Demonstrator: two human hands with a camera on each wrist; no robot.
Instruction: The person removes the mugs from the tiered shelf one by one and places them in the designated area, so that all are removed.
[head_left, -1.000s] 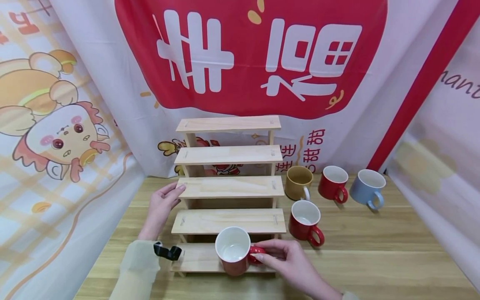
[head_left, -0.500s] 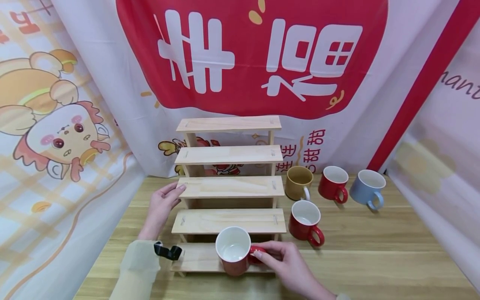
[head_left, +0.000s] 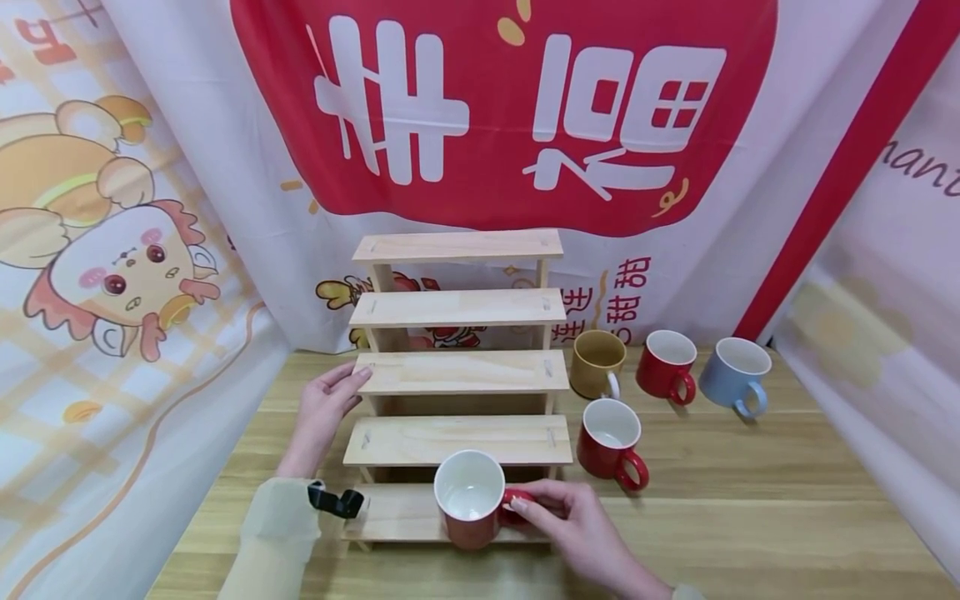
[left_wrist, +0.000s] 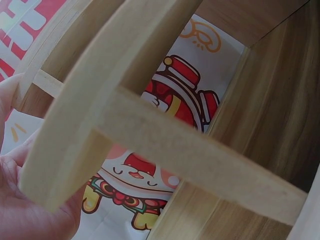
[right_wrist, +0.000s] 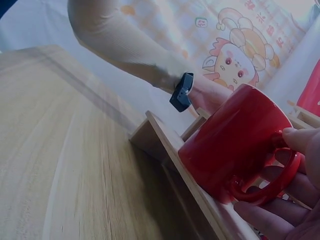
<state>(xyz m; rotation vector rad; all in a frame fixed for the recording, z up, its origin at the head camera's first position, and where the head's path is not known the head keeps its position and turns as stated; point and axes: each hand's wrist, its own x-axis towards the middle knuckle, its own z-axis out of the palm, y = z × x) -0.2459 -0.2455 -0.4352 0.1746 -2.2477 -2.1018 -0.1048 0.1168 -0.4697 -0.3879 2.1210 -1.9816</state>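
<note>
A stepped wooden shelf [head_left: 457, 439] with several pale boards stands mid-table. My left hand [head_left: 327, 406] grips the left end of its middle board, thumb on top. In the left wrist view, that hand [left_wrist: 40, 200] curls at a board's end. On the lowest board sits a red mug [head_left: 471, 521] with a white inside, right of the board's middle. My right hand [head_left: 581, 525] pinches its handle, which points right. The right wrist view shows the mug [right_wrist: 235, 140] upright on the board, with my right fingers [right_wrist: 300, 182] passing through and around the handle.
Right of the shelf stand a second red mug [head_left: 606, 450] close to its side, a mustard mug [head_left: 595, 371] behind that, a third red mug [head_left: 663, 375] and a light blue mug [head_left: 731, 379]. Printed cloth [head_left: 495, 108] hangs behind and at both sides of the wooden table [head_left: 750, 533].
The red mug in my right hand has shifted very slightly to the right on the lowest board. My left hand stays on the shelf.
</note>
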